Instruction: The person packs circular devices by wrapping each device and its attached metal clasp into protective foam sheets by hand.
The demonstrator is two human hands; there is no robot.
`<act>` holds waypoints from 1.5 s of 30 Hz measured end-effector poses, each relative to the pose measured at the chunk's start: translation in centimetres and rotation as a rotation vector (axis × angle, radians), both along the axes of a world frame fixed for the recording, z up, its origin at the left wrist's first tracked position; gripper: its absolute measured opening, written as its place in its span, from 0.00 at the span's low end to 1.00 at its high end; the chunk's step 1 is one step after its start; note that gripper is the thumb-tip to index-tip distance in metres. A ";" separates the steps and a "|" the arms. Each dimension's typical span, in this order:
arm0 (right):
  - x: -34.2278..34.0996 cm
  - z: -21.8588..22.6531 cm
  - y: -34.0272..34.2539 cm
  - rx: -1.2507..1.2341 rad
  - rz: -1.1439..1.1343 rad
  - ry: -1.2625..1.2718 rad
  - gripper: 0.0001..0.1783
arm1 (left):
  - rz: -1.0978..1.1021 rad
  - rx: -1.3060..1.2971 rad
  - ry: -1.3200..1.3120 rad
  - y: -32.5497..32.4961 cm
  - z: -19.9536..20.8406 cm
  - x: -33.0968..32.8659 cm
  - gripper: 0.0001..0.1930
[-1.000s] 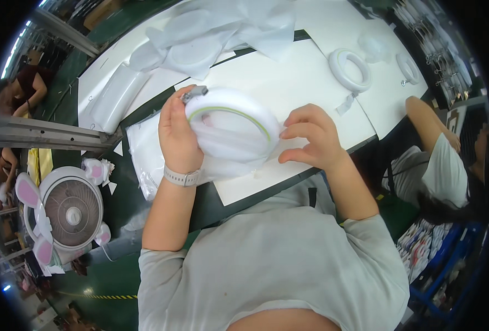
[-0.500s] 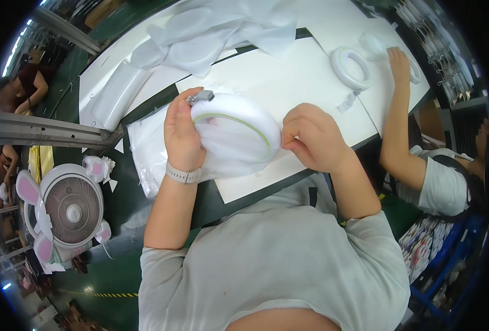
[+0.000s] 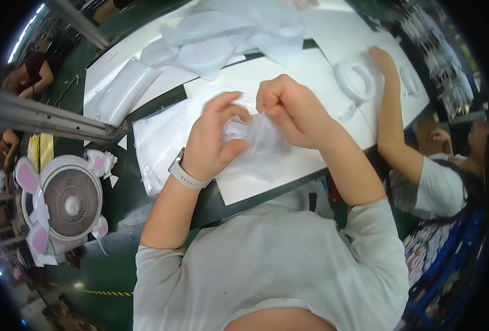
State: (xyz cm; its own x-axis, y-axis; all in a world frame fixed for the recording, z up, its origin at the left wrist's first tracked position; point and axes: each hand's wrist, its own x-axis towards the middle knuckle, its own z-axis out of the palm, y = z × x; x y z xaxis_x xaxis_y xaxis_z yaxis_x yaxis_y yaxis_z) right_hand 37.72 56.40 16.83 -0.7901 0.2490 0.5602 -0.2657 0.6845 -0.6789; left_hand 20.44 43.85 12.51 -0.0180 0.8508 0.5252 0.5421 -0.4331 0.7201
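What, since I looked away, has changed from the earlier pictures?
The left hand moved right; the right hand moved up and left and pinches crumpled translucent film. The ring the left hand held can't be made out now. The larger loose ring and the fan stayed put.

Right hand [image 3: 299, 113] closed in a pinch, left hand [image 3: 215, 135] half-curled, thumb apart.

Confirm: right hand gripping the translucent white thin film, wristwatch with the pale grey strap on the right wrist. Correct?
Wrong wrist. The wristwatch with the pale grey strap is on the left wrist, as the head view shows. The right hand gripping the translucent white thin film is correct.
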 end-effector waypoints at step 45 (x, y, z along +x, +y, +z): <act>17.4 -6.1 12.1 0.417 -0.601 -0.879 0.34 | 0.278 -0.405 0.706 0.7 -5.9 0.3 0.36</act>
State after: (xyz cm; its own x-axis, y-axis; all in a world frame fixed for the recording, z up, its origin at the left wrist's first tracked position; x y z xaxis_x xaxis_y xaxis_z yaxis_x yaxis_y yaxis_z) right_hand 55.15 68.54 10.73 -0.7655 0.6435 0.0004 0.6353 0.7558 -0.1586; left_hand 20.70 44.54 6.59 -0.0373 0.9882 0.1484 0.9697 -0.0001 0.2443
